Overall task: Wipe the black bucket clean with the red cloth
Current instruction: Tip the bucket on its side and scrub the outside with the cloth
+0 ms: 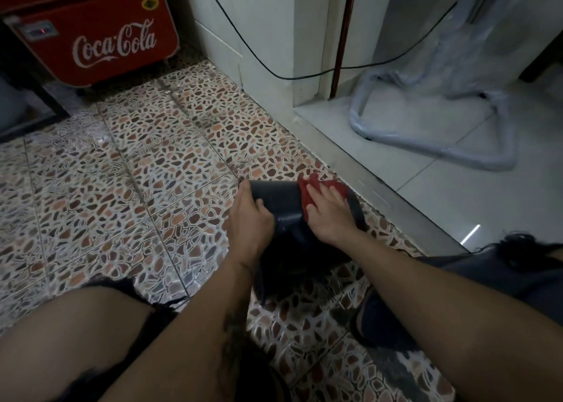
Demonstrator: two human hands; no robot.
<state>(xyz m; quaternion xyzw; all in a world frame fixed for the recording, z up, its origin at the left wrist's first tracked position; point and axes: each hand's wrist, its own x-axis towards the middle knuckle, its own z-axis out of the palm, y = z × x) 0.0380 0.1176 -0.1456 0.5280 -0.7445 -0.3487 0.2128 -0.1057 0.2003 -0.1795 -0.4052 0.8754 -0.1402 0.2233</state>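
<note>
The black bucket (281, 202) lies on its side on the pebble-pattern floor, in the middle of the head view. My left hand (249, 219) grips its left end, fingers curled over the edge. The red cloth (307, 193) is spread over the bucket's right part. My right hand (327, 211) presses flat on the cloth with fingers spread. The bucket's near side is hidden behind my wrists.
A red Coca-Cola cooler (97, 33) stands at the back left. A white wall corner (259, 51) with a black cable (304, 77) rises behind. A metal threshold (380, 185) runs along the right, with a plastic-wrapped frame (441, 146) on the white tiles beyond. My knees fill the foreground.
</note>
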